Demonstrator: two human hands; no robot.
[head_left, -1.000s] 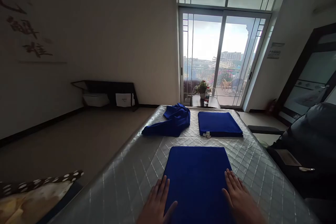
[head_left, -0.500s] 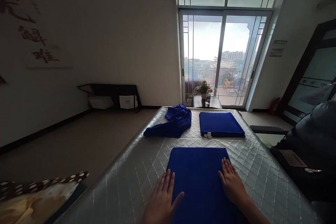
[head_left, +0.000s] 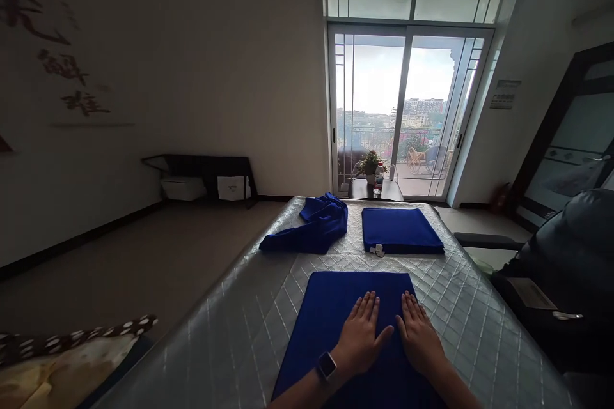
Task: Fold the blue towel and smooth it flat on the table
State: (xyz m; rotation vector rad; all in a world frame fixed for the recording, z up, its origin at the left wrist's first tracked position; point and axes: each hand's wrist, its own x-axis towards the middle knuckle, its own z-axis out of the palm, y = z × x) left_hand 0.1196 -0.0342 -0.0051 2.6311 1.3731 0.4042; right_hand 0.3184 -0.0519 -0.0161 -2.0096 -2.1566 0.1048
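Blue cloth (head_left: 330, 300) is lying folded on the near part of the silver cover (head_left: 230, 326). Left hand (head_left: 361, 340) (wearing a watch (head_left: 327, 365)) is resting flat about the cloth's middle, right hand (head_left: 420, 337) along its right edge; neither is grasping anything. Smoothing seems to be the step; the next move is probably calling for flat palms, even pressure toward the edges.

A: Where is the person's bare left hand (head_left: 359, 337) moving?
B: It is leaving the left edge of the folded, rectangular royal-blue cloth (head_left: 316, 326) and nearing the bare right hand (head_left: 421, 335). A square-faced wristwatch (head_left: 327, 365) is now showing.
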